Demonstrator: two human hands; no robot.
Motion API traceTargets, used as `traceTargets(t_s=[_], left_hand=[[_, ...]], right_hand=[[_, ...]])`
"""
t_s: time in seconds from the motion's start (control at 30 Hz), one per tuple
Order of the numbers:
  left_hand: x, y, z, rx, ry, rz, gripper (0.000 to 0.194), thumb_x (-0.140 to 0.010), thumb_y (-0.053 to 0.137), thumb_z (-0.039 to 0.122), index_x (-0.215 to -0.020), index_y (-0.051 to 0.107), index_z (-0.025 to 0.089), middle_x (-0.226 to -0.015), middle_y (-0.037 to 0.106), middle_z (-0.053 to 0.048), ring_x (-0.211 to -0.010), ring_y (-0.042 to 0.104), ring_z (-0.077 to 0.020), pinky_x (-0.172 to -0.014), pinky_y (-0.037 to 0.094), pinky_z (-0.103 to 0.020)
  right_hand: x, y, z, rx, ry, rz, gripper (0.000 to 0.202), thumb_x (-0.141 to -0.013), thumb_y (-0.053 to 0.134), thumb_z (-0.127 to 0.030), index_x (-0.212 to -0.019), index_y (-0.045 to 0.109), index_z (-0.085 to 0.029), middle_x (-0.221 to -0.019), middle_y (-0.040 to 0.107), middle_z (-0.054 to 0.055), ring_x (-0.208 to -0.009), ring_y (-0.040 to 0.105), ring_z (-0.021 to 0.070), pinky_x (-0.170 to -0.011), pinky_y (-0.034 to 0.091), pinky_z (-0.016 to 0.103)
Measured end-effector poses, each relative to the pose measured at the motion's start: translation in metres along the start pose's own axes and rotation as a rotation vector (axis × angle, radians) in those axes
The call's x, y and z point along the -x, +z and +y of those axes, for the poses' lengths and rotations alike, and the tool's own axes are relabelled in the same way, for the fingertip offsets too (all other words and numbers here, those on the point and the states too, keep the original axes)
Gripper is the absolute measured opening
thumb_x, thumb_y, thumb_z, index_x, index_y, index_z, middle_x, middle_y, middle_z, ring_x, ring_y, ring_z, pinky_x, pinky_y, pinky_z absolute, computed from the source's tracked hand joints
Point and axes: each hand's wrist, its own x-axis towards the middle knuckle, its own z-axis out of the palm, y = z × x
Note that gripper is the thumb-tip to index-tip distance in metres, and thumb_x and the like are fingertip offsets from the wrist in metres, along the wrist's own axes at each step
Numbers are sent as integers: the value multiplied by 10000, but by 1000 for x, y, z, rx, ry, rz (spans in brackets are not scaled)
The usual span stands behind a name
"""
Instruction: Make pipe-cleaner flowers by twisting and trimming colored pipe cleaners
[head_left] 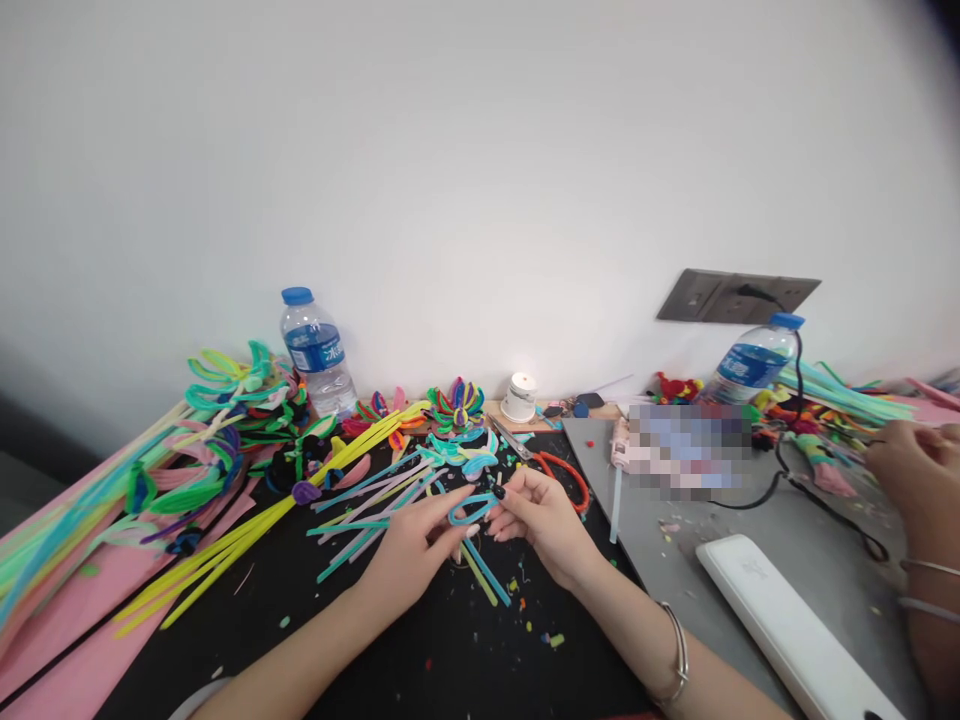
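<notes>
Between my two hands is a blue pipe cleaner (471, 510), bent into a loop above the black mat. My left hand (420, 535) pinches the loop's left side between thumb and fingers. At the loop's right end, my right hand (536, 520) closes thumb and forefinger on it. Blue and yellow-green stems (486, 575) hang below the fingers; whether they join the loop I cannot tell. Just behind my hands lie cut pastel pipe cleaners (367, 520) and a teal looped piece (469, 455). Scissors with red-orange handles (566, 480) rest to the right, beyond my right hand.
Yellow pipe cleaners (300, 490) and finished flowers (217, 460) cover the left side. Water bottles (319, 350) stand by the wall, near a white spool (519, 397). A white oblong case (787, 620) lies at right, beside another person's hand (911, 470). A black cable (832, 505) crosses there.
</notes>
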Motion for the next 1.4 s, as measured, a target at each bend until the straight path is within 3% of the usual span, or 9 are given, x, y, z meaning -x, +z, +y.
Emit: traceTargets(t_s=[0.1,0.43,0.6,0.7,0.9,1.0,1.17,1.27,1.4], left_hand=[[-2,-3,-4,-30,70,61,331,-847,533,280,-1149,629,185,-590,655,2,-537,604,-161,-635,476,-281],[-3,-10,-10,-61,186,148,199,-850,528,228,-940,701,191,-595,677,-4,-586,628,-163,-656,464,-273],[-4,-9,0,306,-32,126,170,-826,563,304,-837,673,175,-599,625,4,-506,570,-134,-575,442,-257],[-4,-2,4,568,-154,86,241,-774,631,351,-935,641,172,-606,568,29,-511,510,-109,-552,412,-231],[-2,3,6,472,-160,-27,341,-844,496,449,-733,619,151,-540,470,29,-534,434,-119,-563,362,-237],[-4,-3,6,317,-129,88,356,-876,439,432,-677,579,172,-587,475,16,-603,460,-147,-622,377,-257],[-8,-12,3,198,-17,296,339,-893,417,369,-627,523,187,-920,549,-43,-923,508,-202,-817,378,-280],[-9,-12,-1,213,-26,326,327,-906,388,375,-681,540,192,-829,553,-39,-848,522,-199,-790,388,-289],[-9,-11,-4,251,-40,365,287,-917,368,393,-848,556,187,-603,393,34,-597,432,-159,-646,376,-279]], right_hand=[[0,0,0,-39,32,-7,360,-665,747,-374,-705,461,-160,-648,712,47,-519,666,118,-482,509,161],[1,1,0,52,59,-15,347,-669,727,-384,-674,458,-165,-620,703,36,-489,654,125,-467,504,178],[1,-1,3,122,43,-111,299,-718,680,-370,-669,463,-170,-591,687,24,-442,628,121,-428,479,184],[1,-1,6,141,58,-175,283,-709,683,-358,-689,474,-169,-593,684,18,-457,641,136,-434,488,200],[1,2,9,244,122,-332,296,-680,678,-381,-674,473,-168,-583,661,10,-442,621,140,-429,485,225],[-2,-2,7,400,50,-266,251,-733,610,-385,-684,486,-173,-556,615,-10,-400,552,106,-410,441,211],[-6,-13,-3,916,-293,2,78,-789,522,-217,-723,549,-186,-583,536,-25,-509,495,103,-502,384,212],[-2,-11,-6,1190,-353,-94,29,-740,583,-189,-713,570,-190,-610,518,-31,-568,483,109,-533,337,208],[6,-2,-4,1397,-386,-272,45,-707,615,-197,-723,573,-194,-645,518,-35,-615,488,108,-553,295,201]])
